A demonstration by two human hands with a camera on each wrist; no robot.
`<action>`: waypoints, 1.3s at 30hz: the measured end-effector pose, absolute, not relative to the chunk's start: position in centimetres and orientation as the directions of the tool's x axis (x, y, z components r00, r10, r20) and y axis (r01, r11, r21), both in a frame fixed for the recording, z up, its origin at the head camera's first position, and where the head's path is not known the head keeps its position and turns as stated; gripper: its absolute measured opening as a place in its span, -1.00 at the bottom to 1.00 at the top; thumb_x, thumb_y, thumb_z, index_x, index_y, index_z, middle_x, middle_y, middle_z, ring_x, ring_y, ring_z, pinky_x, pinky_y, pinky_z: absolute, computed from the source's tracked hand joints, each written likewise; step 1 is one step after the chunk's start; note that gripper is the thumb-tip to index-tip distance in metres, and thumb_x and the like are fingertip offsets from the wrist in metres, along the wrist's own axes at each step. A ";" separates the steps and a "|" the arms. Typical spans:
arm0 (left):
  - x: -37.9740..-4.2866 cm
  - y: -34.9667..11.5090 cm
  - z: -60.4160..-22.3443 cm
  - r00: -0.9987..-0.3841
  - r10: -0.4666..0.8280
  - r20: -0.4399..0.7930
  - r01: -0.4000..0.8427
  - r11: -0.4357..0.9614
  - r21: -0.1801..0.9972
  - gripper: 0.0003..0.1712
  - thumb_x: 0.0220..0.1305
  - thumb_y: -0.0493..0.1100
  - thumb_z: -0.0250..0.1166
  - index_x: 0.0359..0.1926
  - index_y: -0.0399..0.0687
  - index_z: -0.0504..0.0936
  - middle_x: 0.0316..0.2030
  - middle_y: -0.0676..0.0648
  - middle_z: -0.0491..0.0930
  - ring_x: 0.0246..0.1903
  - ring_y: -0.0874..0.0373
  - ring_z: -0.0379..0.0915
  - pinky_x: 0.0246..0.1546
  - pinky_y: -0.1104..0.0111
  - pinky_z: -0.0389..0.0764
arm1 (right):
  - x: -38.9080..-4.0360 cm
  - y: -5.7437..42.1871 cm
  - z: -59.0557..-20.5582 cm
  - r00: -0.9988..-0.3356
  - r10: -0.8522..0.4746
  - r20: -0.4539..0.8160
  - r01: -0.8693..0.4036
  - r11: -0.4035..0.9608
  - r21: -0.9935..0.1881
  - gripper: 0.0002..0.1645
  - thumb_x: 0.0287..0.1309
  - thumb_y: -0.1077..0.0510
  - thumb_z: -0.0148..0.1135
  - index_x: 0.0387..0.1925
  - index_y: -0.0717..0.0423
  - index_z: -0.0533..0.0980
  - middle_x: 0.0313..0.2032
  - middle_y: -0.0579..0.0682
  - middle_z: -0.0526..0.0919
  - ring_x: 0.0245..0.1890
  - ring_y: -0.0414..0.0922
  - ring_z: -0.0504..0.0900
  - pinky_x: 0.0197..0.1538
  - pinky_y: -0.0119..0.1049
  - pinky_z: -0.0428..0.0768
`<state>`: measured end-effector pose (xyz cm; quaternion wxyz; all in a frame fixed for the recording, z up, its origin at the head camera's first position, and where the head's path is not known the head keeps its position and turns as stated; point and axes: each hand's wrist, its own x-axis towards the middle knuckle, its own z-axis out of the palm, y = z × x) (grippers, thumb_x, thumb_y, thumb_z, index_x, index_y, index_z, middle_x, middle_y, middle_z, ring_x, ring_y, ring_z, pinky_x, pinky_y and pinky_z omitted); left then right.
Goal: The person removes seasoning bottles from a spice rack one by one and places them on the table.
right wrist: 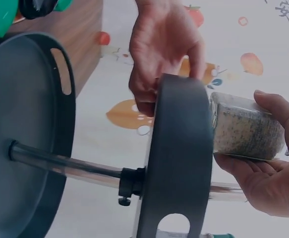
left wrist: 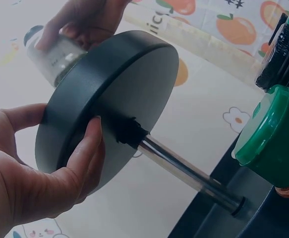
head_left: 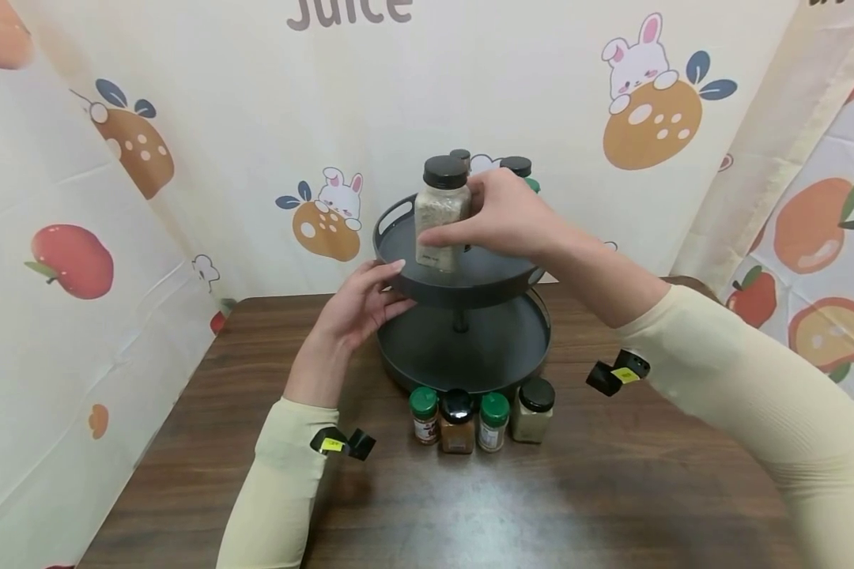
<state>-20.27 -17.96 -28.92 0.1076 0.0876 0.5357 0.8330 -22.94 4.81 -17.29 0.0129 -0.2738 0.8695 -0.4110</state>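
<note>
My right hand grips a clear spice jar with a black lid and pale speckled contents, thumb and fingers on opposite sides. The jar stands upright over the left front of the upper tray of a dark two-tier rack. In the right wrist view the jar's base is right at the tray's rim. My left hand pinches that tray's left rim, its thumb at the top edge and its fingers underneath. Below lies the round lower tray, joined by a metal pole.
Two jars with green lids and two with black lids line the wooden table before the rack. Behind my right hand, more dark lids show on the upper tray. A printed curtain hangs behind.
</note>
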 end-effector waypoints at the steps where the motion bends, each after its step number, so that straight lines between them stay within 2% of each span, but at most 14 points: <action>1: -20.3 -18.0 -28.9 -0.962 0.272 0.033 -0.083 -0.402 0.912 -0.32 0.43 -0.14 0.16 0.43 -0.17 0.08 0.03 -0.16 0.47 -0.06 -0.03 0.57 -0.06 0.27 0.70 | -22.8 4.9 -17.2 -0.849 -0.484 0.211 -0.469 0.509 -0.721 -0.27 -0.22 -0.27 0.56 -0.06 0.06 0.61 -0.25 -0.03 0.75 -0.23 -0.18 0.65 -0.18 -0.15 0.54; 8: -20.3 -17.9 -28.7 -0.960 0.277 0.042 -0.076 -0.402 0.912 -0.34 0.43 -0.16 0.15 0.40 -0.22 0.09 -0.04 -0.15 0.50 -0.11 0.01 0.58 -0.10 0.29 0.72 | -21.0 5.6 -17.0 -0.824 -0.494 0.278 -0.512 0.438 -0.739 -0.32 -0.22 -0.21 0.58 -0.06 0.05 0.62 -0.23 -0.02 0.76 -0.25 -0.19 0.68 -0.14 -0.14 0.58; 11: -20.4 -17.9 -28.7 -0.961 0.274 0.036 -0.078 -0.396 0.915 -0.37 0.44 -0.17 0.13 0.40 -0.21 0.09 -0.01 -0.17 0.48 -0.10 0.01 0.58 -0.10 0.30 0.72 | -20.2 6.0 -17.4 -0.811 -0.511 0.284 -0.527 0.429 -0.733 -0.33 -0.20 -0.18 0.58 -0.06 0.08 0.61 -0.23 0.00 0.76 -0.26 -0.18 0.68 -0.15 -0.12 0.61; 18: -20.5 -17.8 -28.7 -0.963 0.267 0.021 -0.084 -0.377 0.922 -0.27 0.43 -0.16 0.15 0.46 -0.24 0.01 0.16 -0.31 0.37 -0.06 0.00 0.56 -0.09 0.31 0.71 | -18.5 6.4 -19.3 -0.787 -0.530 0.316 -0.548 0.364 -0.753 -0.39 -0.19 -0.10 0.61 -0.07 0.06 0.63 -0.26 -0.04 0.76 -0.31 -0.17 0.69 -0.20 -0.10 0.66; 26: -20.6 -17.8 -28.9 -0.961 0.274 0.030 -0.083 -0.390 0.917 -0.25 0.43 -0.18 0.13 0.48 -0.27 -0.01 0.19 -0.38 0.31 -0.10 0.01 0.56 -0.11 0.30 0.72 | -16.7 6.8 -21.3 -0.767 -0.551 0.329 -0.555 0.314 -0.770 -0.42 -0.17 -0.05 0.60 -0.08 0.05 0.63 -0.26 -0.06 0.77 -0.34 -0.17 0.69 -0.27 -0.12 0.68; 33: -20.6 -17.8 -29.2 -0.962 0.271 0.025 -0.090 -0.405 0.910 -0.26 0.41 -0.18 0.16 0.46 -0.24 0.02 0.06 -0.23 0.43 -0.07 -0.01 0.57 -0.09 0.27 0.71 | -14.8 7.5 -23.0 -0.755 -0.571 0.322 -0.534 0.250 -0.808 -0.45 -0.16 -0.03 0.61 -0.07 -0.01 0.62 -0.22 -0.11 0.74 -0.26 -0.18 0.70 -0.20 -0.14 0.72; 39: -20.7 -17.8 -29.2 -0.964 0.261 0.039 -0.074 -0.407 0.911 -0.27 0.39 -0.16 0.20 0.44 -0.22 0.08 0.01 -0.18 0.50 -0.05 -0.04 0.57 -0.07 0.26 0.71 | -13.5 8.1 -24.3 -0.758 -0.573 0.312 -0.518 0.237 -0.822 -0.41 -0.19 -0.05 0.62 -0.06 0.01 0.61 -0.22 -0.07 0.74 -0.28 -0.18 0.71 -0.22 -0.15 0.74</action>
